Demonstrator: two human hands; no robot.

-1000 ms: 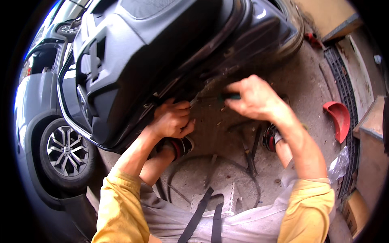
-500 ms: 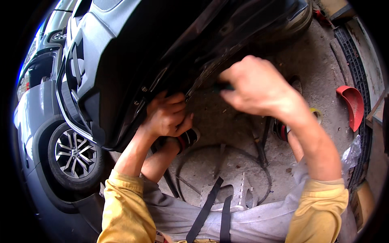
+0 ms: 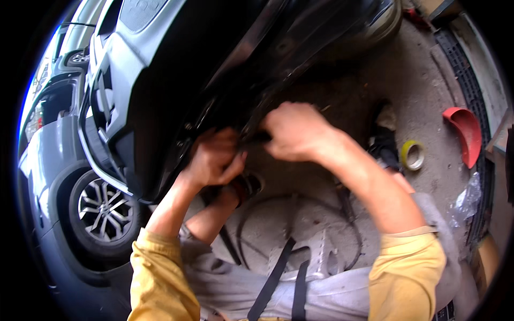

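My left hand (image 3: 213, 158) is at the dark lower edge of a vehicle door (image 3: 142, 80), its fingers curled in and its thumb pointing toward the right hand. What those fingers hold is hidden and smeared by motion. Just to its right, my right hand (image 3: 295, 131) is closed around a dark handle (image 3: 261, 138), which points left toward the left hand and the door edge. The handle's far end is lost in blur and shadow, so its kind is unclear. Small shiny fittings (image 3: 188, 127) show on the door edge beyond my left hand.
A grey vehicle's wheel (image 3: 105, 209) stands at left. On the floor at right lie a yellow tape roll (image 3: 407, 155), a red curved piece (image 3: 467, 137) and clear plastic (image 3: 467, 199). A dark hose loop (image 3: 357, 235) and a pale stool (image 3: 320, 247) are near my legs.
My right hand has come left and down with the dark handle, close to my left hand. The left hand stays at the door edge. More of the tape roll now shows.
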